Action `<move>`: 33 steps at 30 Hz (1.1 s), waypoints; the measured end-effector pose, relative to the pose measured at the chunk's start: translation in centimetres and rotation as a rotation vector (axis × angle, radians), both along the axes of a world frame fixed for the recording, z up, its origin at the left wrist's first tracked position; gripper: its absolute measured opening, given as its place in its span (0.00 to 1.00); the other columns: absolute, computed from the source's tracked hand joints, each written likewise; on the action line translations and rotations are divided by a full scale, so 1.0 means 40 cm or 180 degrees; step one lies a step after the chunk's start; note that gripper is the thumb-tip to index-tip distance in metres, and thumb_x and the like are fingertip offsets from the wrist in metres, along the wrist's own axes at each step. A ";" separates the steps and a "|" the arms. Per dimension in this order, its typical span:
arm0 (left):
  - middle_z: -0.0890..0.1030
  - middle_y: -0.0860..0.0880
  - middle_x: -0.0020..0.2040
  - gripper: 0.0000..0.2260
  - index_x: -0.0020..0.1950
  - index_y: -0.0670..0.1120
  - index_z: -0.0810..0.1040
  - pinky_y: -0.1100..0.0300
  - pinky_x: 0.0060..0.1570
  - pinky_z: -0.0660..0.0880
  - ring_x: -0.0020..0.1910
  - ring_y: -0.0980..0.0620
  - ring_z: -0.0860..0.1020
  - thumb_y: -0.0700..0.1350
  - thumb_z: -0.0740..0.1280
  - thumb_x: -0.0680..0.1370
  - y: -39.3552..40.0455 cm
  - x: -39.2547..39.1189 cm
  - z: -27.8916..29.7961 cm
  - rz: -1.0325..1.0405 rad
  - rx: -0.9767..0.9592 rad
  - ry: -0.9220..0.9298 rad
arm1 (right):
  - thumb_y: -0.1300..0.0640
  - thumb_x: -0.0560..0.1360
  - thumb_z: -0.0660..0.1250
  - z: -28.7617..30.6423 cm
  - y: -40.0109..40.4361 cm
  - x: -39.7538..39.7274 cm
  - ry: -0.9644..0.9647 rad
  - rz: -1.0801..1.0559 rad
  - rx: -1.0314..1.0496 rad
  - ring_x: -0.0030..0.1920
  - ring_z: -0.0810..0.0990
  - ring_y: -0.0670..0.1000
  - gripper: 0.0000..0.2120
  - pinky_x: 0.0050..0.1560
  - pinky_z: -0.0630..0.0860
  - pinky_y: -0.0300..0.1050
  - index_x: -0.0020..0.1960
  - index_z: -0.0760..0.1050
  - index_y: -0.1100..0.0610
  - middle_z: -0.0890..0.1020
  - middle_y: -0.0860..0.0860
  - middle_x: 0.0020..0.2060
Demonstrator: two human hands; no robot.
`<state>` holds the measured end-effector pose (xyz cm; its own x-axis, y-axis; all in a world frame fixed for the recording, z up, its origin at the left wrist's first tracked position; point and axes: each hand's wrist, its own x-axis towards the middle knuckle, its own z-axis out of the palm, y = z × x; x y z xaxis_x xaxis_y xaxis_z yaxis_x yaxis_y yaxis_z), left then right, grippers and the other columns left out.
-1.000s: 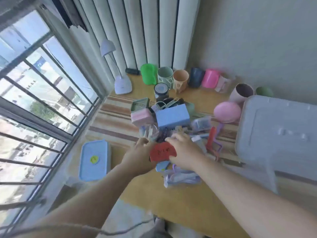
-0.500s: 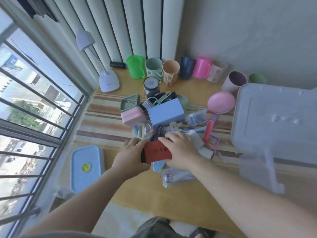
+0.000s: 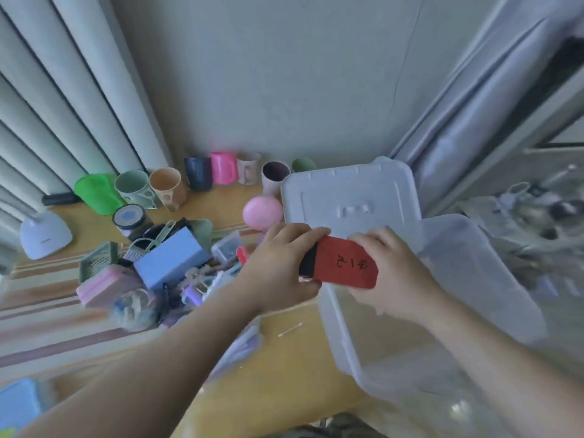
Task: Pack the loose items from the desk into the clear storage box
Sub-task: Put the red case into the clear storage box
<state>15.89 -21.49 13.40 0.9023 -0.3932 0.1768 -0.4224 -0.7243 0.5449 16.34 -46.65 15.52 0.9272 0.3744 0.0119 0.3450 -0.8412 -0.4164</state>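
Both my hands hold a flat red packet [image 3: 344, 266] with a black end and black handwriting on it. My left hand [image 3: 284, 263] grips its black left end; my right hand [image 3: 392, 273] grips its right end. The packet hangs over the near left rim of the clear storage box [image 3: 493, 279], which stands open at the right end of the desk. The box's white lid [image 3: 350, 197] lies just behind the hands. A heap of loose items lies on the desk to the left, among them a blue box [image 3: 170, 263], a pink case [image 3: 107, 286] and a green basket [image 3: 94, 263].
A row of coloured cups [image 3: 196, 178] lines the back wall, with a pink ball-shaped thing [image 3: 262, 211] in front. A white lamp base [image 3: 44, 233] stands far left and a blue lidded container [image 3: 19, 406] sits at the lower left. A cotton swab [image 3: 290, 329] lies on the wooden desk.
Both hands lifted the red packet off the heap and carried it right, to above the clear box's rim. The view swung right, so the open box now shows.
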 end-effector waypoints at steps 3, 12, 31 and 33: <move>0.74 0.50 0.66 0.35 0.76 0.56 0.66 0.49 0.64 0.72 0.63 0.45 0.73 0.53 0.72 0.70 -0.194 0.048 -0.030 -0.0334 0.0216 0.0236 | 0.41 0.63 0.78 -0.026 -0.172 -0.018 0.0216 -0.0323 -0.0185 0.52 0.77 0.48 0.33 0.48 0.80 0.49 0.65 0.71 0.40 0.70 0.42 0.54; 0.65 0.51 0.73 0.32 0.71 0.66 0.68 0.53 0.49 0.73 0.60 0.44 0.76 0.38 0.72 0.75 -0.465 0.158 -0.165 -0.1203 0.1590 0.1422 | 0.36 0.64 0.75 -0.278 -0.347 -0.023 0.2098 -0.0611 0.0039 0.52 0.81 0.47 0.35 0.48 0.81 0.48 0.65 0.65 0.42 0.75 0.42 0.57; 0.69 0.51 0.66 0.32 0.70 0.58 0.68 0.50 0.44 0.79 0.56 0.44 0.77 0.36 0.71 0.71 -0.486 0.048 -0.280 -0.0634 0.1970 0.2849 | 0.61 0.77 0.72 -0.390 -0.317 -0.015 0.4291 -0.0266 0.0700 0.56 0.85 0.45 0.25 0.50 0.79 0.42 0.71 0.72 0.44 0.86 0.42 0.56; 0.70 0.49 0.65 0.30 0.71 0.55 0.69 0.54 0.39 0.73 0.56 0.42 0.78 0.34 0.70 0.73 -0.486 0.036 -0.286 -0.0603 0.2278 0.2618 | 0.60 0.78 0.71 -0.362 -0.314 -0.018 0.4303 0.0052 0.0460 0.62 0.82 0.45 0.35 0.59 0.75 0.44 0.80 0.62 0.42 0.84 0.43 0.63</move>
<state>17.34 -40.95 1.95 0.5544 -0.3092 -0.7727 -0.2610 -0.9462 0.1914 15.62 -59.23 1.03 0.2411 0.4581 -0.8556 -0.3902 -0.7614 -0.5177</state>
